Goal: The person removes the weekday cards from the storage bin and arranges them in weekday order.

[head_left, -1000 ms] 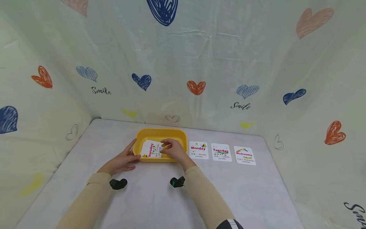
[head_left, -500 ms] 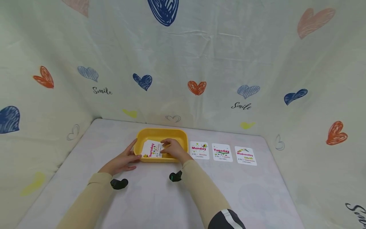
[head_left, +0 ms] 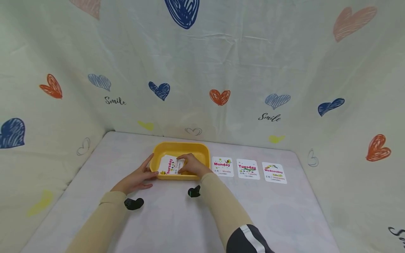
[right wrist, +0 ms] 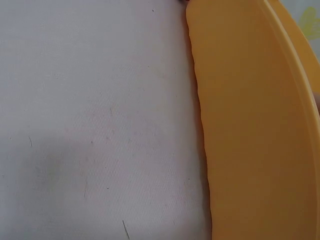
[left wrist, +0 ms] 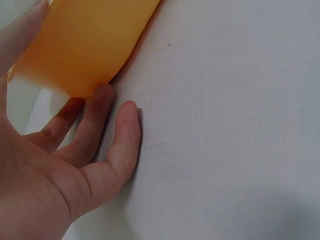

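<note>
In the head view, the Thursday card [head_left: 171,166] lies in the yellow tray [head_left: 193,149] between the hands, its right end pinched by the right hand [head_left: 194,166]. Left wrist view: the left hand's [left wrist: 60,175] relaxed fingers touch the tray. Right wrist view: tray wall beside white tabletop [right wrist: 100,120].

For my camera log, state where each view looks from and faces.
Head: on the head, facing forward and down at tray, cards, table; left hand, right hand, sleeves show.
Left wrist: worn there, facing tray, table; left hand shows.
Right wrist: worn there, facing tray, table; a skin sliver shows.
Both wrist views share tray and table.
</note>
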The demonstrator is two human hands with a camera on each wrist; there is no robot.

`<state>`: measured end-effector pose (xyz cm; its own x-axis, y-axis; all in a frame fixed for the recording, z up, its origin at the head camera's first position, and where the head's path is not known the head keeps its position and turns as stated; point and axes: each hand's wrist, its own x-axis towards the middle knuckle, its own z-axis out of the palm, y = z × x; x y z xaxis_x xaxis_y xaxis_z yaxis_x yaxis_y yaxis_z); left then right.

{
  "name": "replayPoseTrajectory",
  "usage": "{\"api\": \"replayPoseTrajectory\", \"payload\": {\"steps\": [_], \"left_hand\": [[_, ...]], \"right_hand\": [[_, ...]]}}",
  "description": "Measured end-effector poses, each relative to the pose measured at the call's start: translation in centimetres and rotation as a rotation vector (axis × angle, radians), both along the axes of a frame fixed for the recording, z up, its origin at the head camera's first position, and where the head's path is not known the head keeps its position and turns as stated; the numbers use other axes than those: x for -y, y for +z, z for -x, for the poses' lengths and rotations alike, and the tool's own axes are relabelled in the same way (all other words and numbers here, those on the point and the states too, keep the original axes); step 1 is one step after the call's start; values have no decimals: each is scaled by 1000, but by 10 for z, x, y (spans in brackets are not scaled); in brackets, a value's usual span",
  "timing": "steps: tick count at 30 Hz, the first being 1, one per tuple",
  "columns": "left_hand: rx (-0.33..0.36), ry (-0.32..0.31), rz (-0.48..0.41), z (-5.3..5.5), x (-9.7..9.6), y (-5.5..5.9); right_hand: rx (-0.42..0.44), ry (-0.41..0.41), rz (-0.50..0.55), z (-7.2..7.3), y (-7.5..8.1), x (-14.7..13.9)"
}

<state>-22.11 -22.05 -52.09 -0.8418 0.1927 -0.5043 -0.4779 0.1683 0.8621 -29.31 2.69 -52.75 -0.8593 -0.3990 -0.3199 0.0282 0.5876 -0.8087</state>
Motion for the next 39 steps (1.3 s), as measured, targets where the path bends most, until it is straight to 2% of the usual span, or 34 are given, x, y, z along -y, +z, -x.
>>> {"api": "replayPoseTrajectory", "payload": {"steps": [6,10,19,23,32,39], "left_hand": [[0,3,-7,0,0,-1],[-4,0,-5,0,1,0],[1,1,4,0,0,2],[5,7,0,0,0,1],[-3,-10,1,-2,0,1],[-14,-18,3,0,2,-1]], "right_hand": [[-18,51,-48,4,-3,1],[-16,56,-38,5,-4,2],[13,2,24,7,-4,2],[-12,-21,48,9,-6,0],[-32,-179,83,13,-7,-4],[-36,-184,144,17,-2,-9]]}}
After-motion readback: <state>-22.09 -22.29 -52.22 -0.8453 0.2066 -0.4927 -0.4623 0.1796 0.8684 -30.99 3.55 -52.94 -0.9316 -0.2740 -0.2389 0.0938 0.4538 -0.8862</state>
